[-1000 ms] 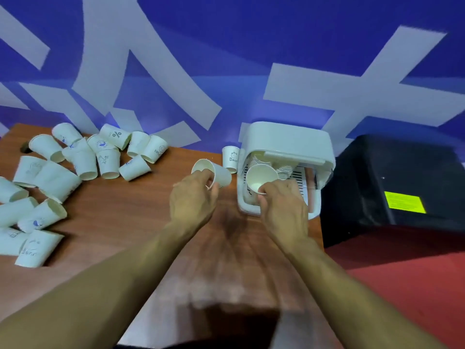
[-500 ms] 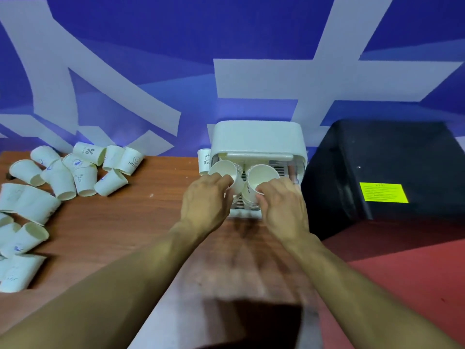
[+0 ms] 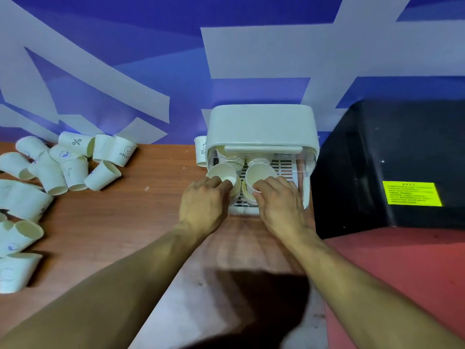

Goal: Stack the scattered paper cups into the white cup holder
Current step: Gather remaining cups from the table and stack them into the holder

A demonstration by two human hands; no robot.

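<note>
The white cup holder [image 3: 261,124] stands at the back of the wooden table, its front open over a slotted tray. My left hand [image 3: 203,202] grips a paper cup [image 3: 221,173] at the tray's front left. My right hand [image 3: 279,200] grips another paper cup [image 3: 259,173] that sits on a stack at the front middle. Two more cup stacks [image 3: 232,158] stand behind them inside the holder. One upright cup [image 3: 200,153] stands just left of the holder.
Several scattered paper cups [image 3: 73,162] lie on their sides across the left of the table [image 3: 120,222]. A black box [image 3: 392,162] with a yellow label stands right of the holder. A blue and white wall runs behind. Red floor lies at the lower right.
My left hand has carried its cup rightward from the table into the holder's front left. My right hand has stayed on its cup in the holder. The camera has turned to the right.
</note>
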